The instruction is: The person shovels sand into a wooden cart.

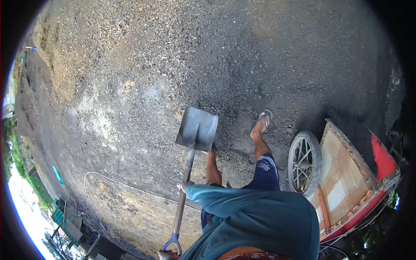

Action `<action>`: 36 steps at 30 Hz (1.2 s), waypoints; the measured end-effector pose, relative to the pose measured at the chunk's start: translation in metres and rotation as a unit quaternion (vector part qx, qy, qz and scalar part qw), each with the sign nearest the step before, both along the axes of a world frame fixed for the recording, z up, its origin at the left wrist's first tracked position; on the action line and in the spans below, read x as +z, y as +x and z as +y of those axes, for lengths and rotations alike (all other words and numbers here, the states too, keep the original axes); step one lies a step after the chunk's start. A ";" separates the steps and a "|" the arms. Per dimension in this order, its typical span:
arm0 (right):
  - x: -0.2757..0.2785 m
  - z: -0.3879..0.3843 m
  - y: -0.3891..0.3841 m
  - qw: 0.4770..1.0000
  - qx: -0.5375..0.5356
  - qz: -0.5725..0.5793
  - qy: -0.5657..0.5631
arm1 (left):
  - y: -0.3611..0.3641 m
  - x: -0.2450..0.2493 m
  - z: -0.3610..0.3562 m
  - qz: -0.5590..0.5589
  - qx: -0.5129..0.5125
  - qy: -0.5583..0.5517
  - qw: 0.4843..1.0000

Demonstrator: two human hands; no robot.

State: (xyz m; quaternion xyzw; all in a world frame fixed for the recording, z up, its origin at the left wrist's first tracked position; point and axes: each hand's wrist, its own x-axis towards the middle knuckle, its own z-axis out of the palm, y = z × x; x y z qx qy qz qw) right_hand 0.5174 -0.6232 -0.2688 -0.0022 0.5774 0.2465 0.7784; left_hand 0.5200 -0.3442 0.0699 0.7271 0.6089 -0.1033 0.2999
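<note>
A shovel with a dark metal blade (197, 125) hangs over the gravel ground, its wooden shaft (180, 212) running down to a blue D-shaped grip (174, 239). My right hand (185, 186) is closed around the middle of the shaft, at the end of a teal sleeve reaching across my body. Down at the bottom edge, my left hand (168, 255) is wrapped round the blue grip, partly cut off by the frame. The blade shows no visible load and partly covers one of my feet.
My sandalled foot (263, 119) rests on dark gravel (234, 78). To the right stands a wooden cart (346, 173) with a spoked wheel (304, 164) and red panels. A pale cable (130, 186) curves across the ground at lower left.
</note>
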 end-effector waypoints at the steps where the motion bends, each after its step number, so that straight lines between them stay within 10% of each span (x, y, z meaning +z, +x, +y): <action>1: -0.003 -0.003 0.007 1.000 -0.006 0.014 0.020 | 0.009 -0.008 -0.002 -0.009 -0.026 0.018 0.999; 4: -0.047 -0.081 0.004 0.996 -0.084 0.038 0.015 | 0.016 -0.043 -0.010 -0.050 -0.061 -0.038 0.996; 7: -0.096 -0.241 -0.019 0.971 -0.234 0.056 -0.001 | 0.070 -0.213 -0.178 -0.091 -0.156 -0.086 0.980; 10: -0.190 -0.301 -0.047 0.953 -0.253 0.013 -0.166 | 0.052 -0.233 -0.289 -0.127 -0.230 -0.065 0.963; 16: -0.033 -0.479 -0.187 0.835 -0.500 0.038 -0.226 | 0.030 -0.248 -0.441 -0.144 -0.340 -0.294 0.882; 19: 0.032 -0.540 -0.269 0.745 -0.579 -0.019 -0.331 | 0.036 -0.287 -0.525 -0.186 -0.501 -0.374 0.758; 22: 0.126 -0.566 -0.338 0.645 -0.628 -0.027 -0.435 | 0.020 -0.173 -0.648 -0.120 -0.650 -0.400 0.635; 25: 0.181 -0.560 -0.439 0.548 -0.654 -0.089 -0.513 | 0.003 -0.119 -0.700 -0.268 -0.753 -0.448 0.399; 28: 0.214 -0.545 -0.442 0.500 -0.650 -0.125 -0.559 | -0.002 -0.092 -0.695 -0.267 -0.754 -0.502 0.328; 32: 0.172 -0.519 -0.356 0.598 -0.631 -0.110 -0.481 | 0.027 -0.158 -0.598 -0.148 -0.669 -0.448 0.574; 36: 0.021 -0.403 -0.214 0.848 -0.420 0.135 -0.295 | 0.060 -0.237 -0.353 -0.053 -0.408 -0.375 0.831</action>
